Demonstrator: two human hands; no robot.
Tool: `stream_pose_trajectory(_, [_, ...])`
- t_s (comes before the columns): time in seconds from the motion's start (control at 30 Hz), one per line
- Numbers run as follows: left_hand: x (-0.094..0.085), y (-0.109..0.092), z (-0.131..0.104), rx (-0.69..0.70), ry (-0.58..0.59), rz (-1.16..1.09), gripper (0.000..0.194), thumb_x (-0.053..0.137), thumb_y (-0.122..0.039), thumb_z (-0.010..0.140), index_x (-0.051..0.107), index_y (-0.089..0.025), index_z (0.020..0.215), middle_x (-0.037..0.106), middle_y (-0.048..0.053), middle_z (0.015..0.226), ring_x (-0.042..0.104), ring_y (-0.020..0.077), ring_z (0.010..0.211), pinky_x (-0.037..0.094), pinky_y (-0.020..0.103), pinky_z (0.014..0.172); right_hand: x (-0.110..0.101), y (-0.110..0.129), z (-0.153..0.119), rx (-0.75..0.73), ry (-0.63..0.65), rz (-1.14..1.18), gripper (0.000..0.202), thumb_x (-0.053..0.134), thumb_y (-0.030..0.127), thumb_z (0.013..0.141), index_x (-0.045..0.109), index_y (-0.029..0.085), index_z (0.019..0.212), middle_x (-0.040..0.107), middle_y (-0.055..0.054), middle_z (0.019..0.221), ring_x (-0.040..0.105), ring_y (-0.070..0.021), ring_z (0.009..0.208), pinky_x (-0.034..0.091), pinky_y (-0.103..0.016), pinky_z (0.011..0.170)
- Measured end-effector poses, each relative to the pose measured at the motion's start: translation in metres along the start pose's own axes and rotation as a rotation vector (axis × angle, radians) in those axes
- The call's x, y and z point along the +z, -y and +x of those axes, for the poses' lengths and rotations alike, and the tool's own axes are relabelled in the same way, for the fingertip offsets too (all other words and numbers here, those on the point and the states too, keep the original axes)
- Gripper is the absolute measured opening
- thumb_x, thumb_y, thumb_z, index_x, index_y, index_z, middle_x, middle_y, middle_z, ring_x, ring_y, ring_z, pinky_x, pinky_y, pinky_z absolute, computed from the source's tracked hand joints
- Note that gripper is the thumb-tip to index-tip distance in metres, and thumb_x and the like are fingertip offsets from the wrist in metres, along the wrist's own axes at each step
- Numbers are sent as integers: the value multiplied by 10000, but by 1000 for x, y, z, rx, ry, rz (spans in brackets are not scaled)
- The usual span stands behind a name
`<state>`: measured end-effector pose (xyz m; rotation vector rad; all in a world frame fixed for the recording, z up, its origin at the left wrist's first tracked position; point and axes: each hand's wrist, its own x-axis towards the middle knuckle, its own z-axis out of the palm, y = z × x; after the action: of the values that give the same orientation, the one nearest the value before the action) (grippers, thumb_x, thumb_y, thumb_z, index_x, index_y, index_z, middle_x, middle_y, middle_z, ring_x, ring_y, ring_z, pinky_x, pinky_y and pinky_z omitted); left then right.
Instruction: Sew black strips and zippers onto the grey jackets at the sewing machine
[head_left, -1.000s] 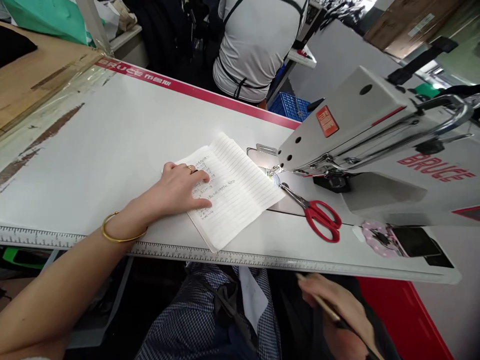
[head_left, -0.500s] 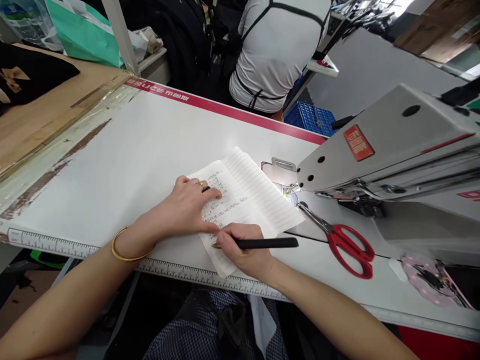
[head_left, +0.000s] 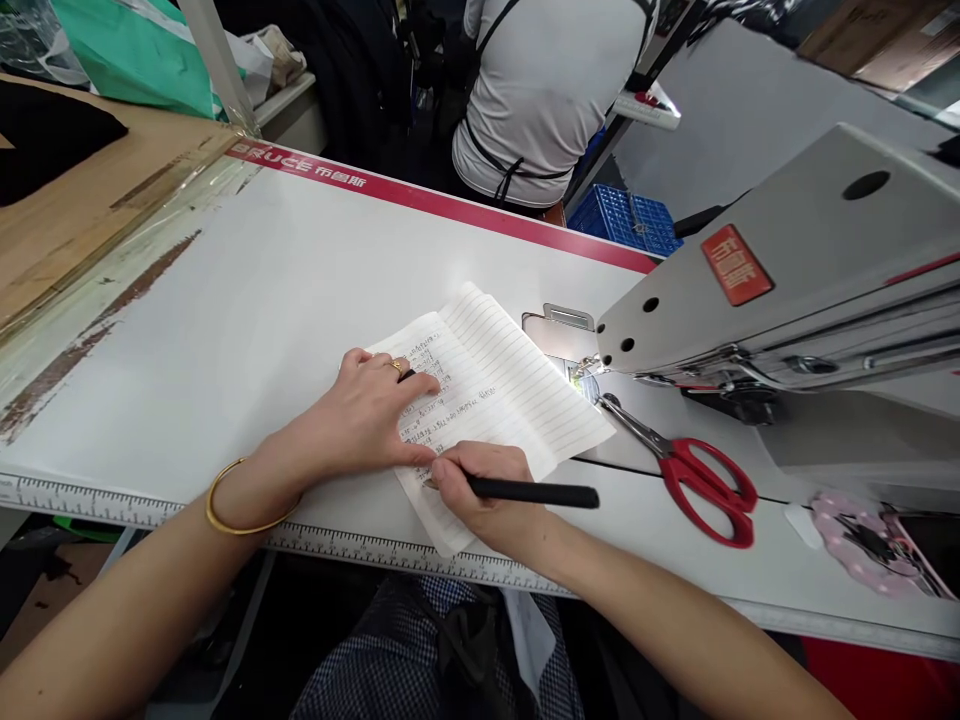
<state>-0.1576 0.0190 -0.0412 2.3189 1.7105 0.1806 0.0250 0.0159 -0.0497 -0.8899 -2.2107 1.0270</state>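
Left hand [head_left: 379,415] is half spread, fingers a bit bent, resting on the written page of an open notebook [head_left: 510,375] — something small and dark shows by its fingers, can't tell what. The notebook's on the tabletop [head_left: 300,260], under that hand and out to its right. Right hand [head_left: 487,500] is closed around a black pen [head_left: 536,492], tip at the page, right by the left thumb. Red-handled scissors [head_left: 709,490] lie to the right hand's right — sewing machine [head_left: 817,230] beyond.

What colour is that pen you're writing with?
The pen is mostly black; the head view shows it.
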Motion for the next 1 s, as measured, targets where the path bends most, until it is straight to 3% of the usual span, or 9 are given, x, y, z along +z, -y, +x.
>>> stream_pose_trajectory(0.23, [0, 0, 0, 3, -1, -5, 655, 527, -681, 609, 521, -256, 1108, 538, 80, 922, 474, 264, 941, 224, 436, 893, 0, 1, 0, -59, -34, 2, 305, 412, 222, 811, 485, 144, 525, 441, 23, 458, 380, -53, 410, 302, -185, 406])
stream_pose_trajectory(0.5, [-2, 0, 1, -6, 32, -18, 677, 520, -691, 598, 516, -258, 1119, 539, 82, 943, 470, 269, 949, 220, 437, 894, -4, -1, -1, 60, -11, -5, 329, 410, 269, 817, 520, 153, 528, 489, 11, 477, 433, -68, 443, 335, -192, 438])
stream_pose_trajectory(1.0, [-3, 0, 0, 14, 2, -25, 645, 526, -671, 604, 525, -252, 1095, 542, 76, 904, 480, 264, 925, 227, 447, 884, -5, -3, -1, 32, -28, -33, 318, 416, 251, 807, 536, 145, 533, 513, 9, 482, 447, -67, 446, 337, -191, 439])
